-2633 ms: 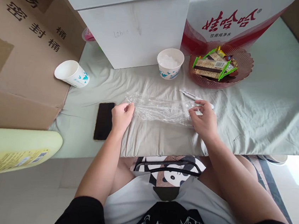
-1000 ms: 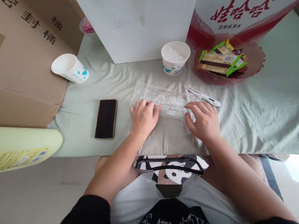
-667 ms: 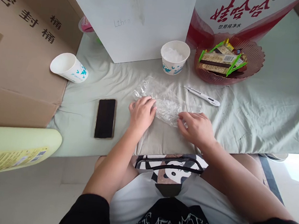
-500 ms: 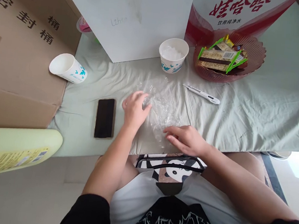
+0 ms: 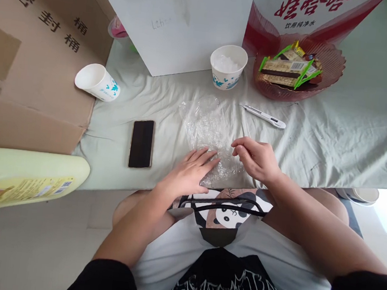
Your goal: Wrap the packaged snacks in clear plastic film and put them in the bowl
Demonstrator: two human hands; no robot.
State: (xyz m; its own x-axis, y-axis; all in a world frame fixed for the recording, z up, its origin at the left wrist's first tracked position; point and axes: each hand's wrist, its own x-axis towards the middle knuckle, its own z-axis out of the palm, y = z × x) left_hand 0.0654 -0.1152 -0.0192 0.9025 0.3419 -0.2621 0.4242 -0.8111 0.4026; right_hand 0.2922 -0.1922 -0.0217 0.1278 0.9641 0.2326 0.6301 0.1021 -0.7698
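A crumpled sheet of clear plastic film (image 5: 206, 124) lies on the cloth-covered table in front of me. My left hand (image 5: 193, 169) rests on its near end, fingers spread and stretched out. At the film's right side, my right hand (image 5: 256, 158) is raised with its fingers curled in; whether a bit of film is pinched there is too small to make out. Beyond the right hand lies a white utility knife (image 5: 263, 117). Behind the film stands a paper bowl (image 5: 227, 69) with translucent white pieces in it.
A phone (image 5: 141, 144) lies left of the film. A paper cup (image 5: 98, 82) is tipped near the cardboard box (image 5: 43, 60). A pink bowl (image 5: 331, 69) of wrapped snacks stands back right, and a white box (image 5: 178, 28) at the back. A pale green bottle (image 5: 38, 170) is at left.
My left hand has moved nearer and to the right, flattening onto the film. The right hand has shifted up and right, and its fingers have curled. The view has shifted slightly.
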